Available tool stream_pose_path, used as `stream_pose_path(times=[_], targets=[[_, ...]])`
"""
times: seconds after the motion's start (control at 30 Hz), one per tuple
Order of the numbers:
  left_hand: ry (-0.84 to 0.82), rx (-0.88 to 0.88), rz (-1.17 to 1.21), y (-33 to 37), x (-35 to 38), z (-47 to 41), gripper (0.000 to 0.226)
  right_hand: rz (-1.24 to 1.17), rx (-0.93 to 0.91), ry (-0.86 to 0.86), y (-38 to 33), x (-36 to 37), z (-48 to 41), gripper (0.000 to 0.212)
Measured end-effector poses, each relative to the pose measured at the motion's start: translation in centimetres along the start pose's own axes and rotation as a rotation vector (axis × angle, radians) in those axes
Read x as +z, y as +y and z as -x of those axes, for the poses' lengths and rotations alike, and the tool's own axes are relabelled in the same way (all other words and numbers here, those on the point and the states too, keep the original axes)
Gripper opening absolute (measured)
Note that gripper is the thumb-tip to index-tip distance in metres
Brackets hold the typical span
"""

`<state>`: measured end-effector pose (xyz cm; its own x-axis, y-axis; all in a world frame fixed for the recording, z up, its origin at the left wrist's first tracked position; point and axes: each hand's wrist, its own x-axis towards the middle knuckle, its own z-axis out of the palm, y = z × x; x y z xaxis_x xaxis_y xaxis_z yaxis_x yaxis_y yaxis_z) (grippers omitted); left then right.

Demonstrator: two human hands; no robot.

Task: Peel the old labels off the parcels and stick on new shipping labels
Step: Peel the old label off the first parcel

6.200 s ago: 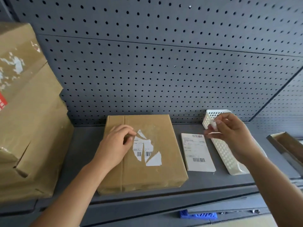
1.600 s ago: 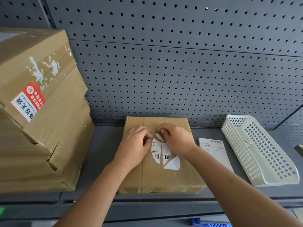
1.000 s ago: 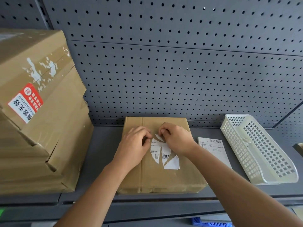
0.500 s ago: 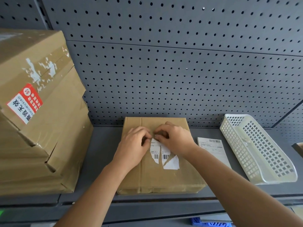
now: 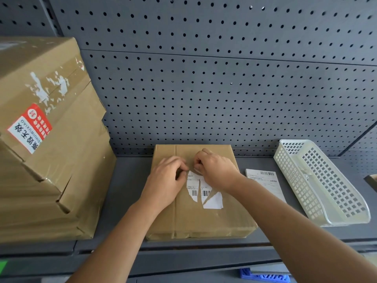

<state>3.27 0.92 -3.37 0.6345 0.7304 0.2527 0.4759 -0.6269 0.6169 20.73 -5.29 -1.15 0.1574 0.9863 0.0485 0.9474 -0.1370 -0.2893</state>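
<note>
Head: white basket (image 5: 326, 180) near parcel (image 5: 204, 219), contents unclear.

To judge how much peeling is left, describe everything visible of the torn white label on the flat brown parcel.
The torn white paper label sits mid-top on the flat brown cardboard parcel. Ragged pieces remain, split by a tear, bearing black print and two barcode fragments; the lower right piece is blank. The curled fingers of the left hand and right hand meet at its upper edge; whether they pinch it cannot be told.
</note>
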Motion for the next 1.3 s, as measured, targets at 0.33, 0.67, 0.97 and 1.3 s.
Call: stream_pose_path(times=[0.33,0.67,0.97,1.3], targets=[[0.002,0.004,-0.001,0.0,0.0,-0.1,0.006,-0.166,-0.035,0.073,0.6,0.0,0.6,0.011],[-0.002,0.012,-0.023,-0.1,-0.1,0.0,0.007,-0.375,-0.036,0.097,1.2,-1.1,3.3,0.01],[-0.021,0.001,-0.032,0.2,-0.4,0.1,0.009,-0.628,0.212,0.218,7.6,-5.0,8.6,0.019],[-0.049,-0.021,-0.026,0.5,-0.6,0.1,0.012,-0.489,0.597,0.45,19.1,-9.7,13.9,0.015]])
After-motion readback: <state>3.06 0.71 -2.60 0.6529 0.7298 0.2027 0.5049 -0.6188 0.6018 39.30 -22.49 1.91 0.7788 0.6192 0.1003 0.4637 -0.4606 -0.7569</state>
